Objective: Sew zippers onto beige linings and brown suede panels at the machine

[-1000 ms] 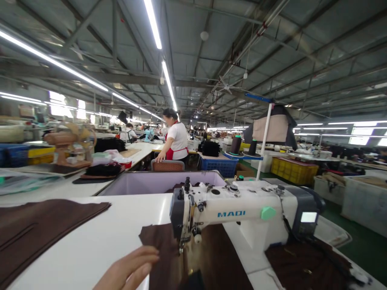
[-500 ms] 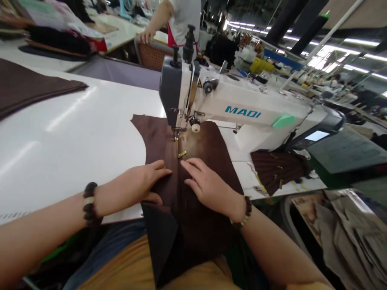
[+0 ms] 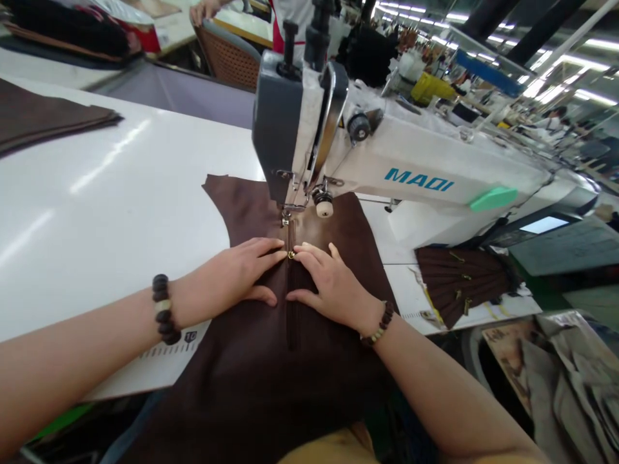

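A brown fabric piece (image 3: 251, 212) with a brown zipper (image 3: 291, 303) down its middle lies under the needle of a white MAQI sewing machine (image 3: 416, 174). My left hand (image 3: 242, 274) lies flat on the fabric just left of the zipper. My right hand (image 3: 326, 283) presses flat just right of it. Both sets of fingertips meet at the brass zipper pull (image 3: 291, 254), a little in front of the presser foot (image 3: 286, 216). Neither hand grips anything. The fabric hangs over the table's front edge onto my lap.
A stack of brown zippers (image 3: 459, 277) lies right of the machine. More brown fabric (image 3: 43, 119) sits at the far left of the white table (image 3: 97, 206). Another person stands behind a wicker chair (image 3: 232, 55) at the back. Grey cloth pieces (image 3: 565, 380) pile up at the lower right.
My head has tipped down from the hall to the work. Both hands slid forward along the zipper toward the presser foot, and the fabric now lies flatter.
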The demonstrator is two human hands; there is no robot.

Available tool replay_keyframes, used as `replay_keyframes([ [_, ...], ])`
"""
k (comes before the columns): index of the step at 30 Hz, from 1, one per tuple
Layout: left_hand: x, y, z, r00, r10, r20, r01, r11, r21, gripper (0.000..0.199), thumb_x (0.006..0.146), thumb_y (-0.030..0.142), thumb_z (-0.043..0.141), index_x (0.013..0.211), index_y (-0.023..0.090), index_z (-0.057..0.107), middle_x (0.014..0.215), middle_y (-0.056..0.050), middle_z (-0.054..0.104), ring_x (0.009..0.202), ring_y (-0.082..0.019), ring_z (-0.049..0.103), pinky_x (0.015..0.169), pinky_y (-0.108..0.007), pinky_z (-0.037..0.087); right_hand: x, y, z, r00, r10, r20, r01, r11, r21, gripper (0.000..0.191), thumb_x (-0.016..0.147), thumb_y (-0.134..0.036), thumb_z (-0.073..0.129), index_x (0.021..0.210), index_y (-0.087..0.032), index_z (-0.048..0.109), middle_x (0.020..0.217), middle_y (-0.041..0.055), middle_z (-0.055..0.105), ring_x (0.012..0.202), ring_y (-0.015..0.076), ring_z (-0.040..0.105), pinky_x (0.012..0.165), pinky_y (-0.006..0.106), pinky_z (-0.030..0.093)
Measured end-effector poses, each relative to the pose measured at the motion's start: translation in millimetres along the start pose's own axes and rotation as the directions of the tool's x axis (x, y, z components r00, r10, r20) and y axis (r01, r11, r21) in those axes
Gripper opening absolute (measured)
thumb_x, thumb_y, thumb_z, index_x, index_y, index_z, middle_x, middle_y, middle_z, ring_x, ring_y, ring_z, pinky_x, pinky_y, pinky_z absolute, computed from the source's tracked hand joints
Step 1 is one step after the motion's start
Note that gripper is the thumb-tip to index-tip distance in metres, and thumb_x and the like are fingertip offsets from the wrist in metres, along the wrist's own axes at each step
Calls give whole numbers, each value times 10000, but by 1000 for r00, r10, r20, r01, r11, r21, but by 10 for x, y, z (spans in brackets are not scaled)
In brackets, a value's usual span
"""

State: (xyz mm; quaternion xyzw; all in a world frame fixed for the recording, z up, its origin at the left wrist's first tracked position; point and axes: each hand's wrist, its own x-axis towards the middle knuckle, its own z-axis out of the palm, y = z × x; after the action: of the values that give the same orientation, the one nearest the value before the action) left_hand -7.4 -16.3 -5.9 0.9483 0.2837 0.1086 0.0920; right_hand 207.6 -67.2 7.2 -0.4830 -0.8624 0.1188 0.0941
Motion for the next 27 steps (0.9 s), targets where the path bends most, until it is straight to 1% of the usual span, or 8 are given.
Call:
replay_keyframes([
  [3, 0, -22, 16, 1000, 14, 4, -14, 1000, -20, 714, 768, 576, 655, 1292, 108, 526, 1331, -189, 530, 1225, -305, 518, 1037, -429, 441, 12, 24, 3, 1000, -18, 5, 18, 1000, 21, 636, 853, -473, 619, 1344, -114, 435, 1389, 168, 463, 1325, 252, 398, 1093, 607, 269],
  [7, 11, -37, 7, 1000, 17, 18, -16, 999, -38, 729, 733, 530, 720, 1299, 112, 529, 1344, -197, 527, 1238, -311, 516, 1043, -427, 443, 19, 51, -2, 998, -30, 63, 29, 999, 16, 644, 875, -489, 579, 1373, -109, 429, 1406, 181, 445, 1356, 267, 361, 1100, 628, 233],
  [11, -5, -59, 28, 1000, 13, 16, -12, 999, -46, 706, 734, 512, 734, 1308, 155, 530, 1376, -175, 510, 1277, -311, 484, 1066, -441, 423, 24, 74, -12, 993, -43, 107, 43, 999, 0, 644, 889, -494, 551, 1389, -109, 422, 1410, 180, 439, 1371, 273, 341, 1105, 632, 224],
  [15, -13, -72, 56, 1000, 11, 20, -10, 999, -51, 700, 724, 514, 743, 1300, 172, 540, 1387, -167, 505, 1284, -311, 479, 1084, -454, 403, 29, 79, -24, 993, -47, 104, 48, 999, -4, 640, 893, -498, 540, 1388, -107, 431, 1386, 182, 461, 1357, 273, 362, 1103, 636, 232],
  [19, 2, -108, 80, 1000, 24, -4, -25, 999, -37, 734, 709, 512, 752, 1303, 142, 531, 1369, -183, 517, 1278, -310, 485, 1083, -450, 405, 64, 86, -37, 993, -40, 111, 42, 999, -17, 618, 904, -479, 532, 1376, -90, 443, 1378, 183, 463, 1359, 277, 359, 1103, 632, 243],
  [23, 41, -159, 85, 1000, 18, -22, -19, 1000, -18, 683, 748, 532, 712, 1303, 177, 530, 1374, -158, 514, 1280, -295, 482, 1085, -444, 403, 121, 99, -48, 995, -19, 103, 22, 999, -27, 611, 909, -473, 527, 1372, -81, 447, 1363, 193, 470, 1346, 289, 372, 1094, 639, 257],
  [25, 54, -145, 68, 1000, 24, -13, -24, 999, 42, 640, 756, 531, 704, 1257, 160, 562, 1314, -157, 555, 1233, -294, 521, 1060, -438, 428, 138, 86, -52, 995, -7, 102, 11, 999, -43, 610, 905, -472, 535, 1369, -84, 451, 1354, 189, 476, 1344, 286, 372, 1098, 631, 260],
  [27, 44, -90, 47, 999, 41, 8, -42, 992, 122, 569, 760, 499, 715, 1173, 124, 608, 1187, -152, 620, 1122, -293, 584, 997, -426, 481, 143, 47, -57, 995, 13, 101, -6, 997, -73, 616, 897, -463, 554, 1370, -83, 449, 1353, 185, 475, 1341, 277, 371, 1102, 615, 272],
])
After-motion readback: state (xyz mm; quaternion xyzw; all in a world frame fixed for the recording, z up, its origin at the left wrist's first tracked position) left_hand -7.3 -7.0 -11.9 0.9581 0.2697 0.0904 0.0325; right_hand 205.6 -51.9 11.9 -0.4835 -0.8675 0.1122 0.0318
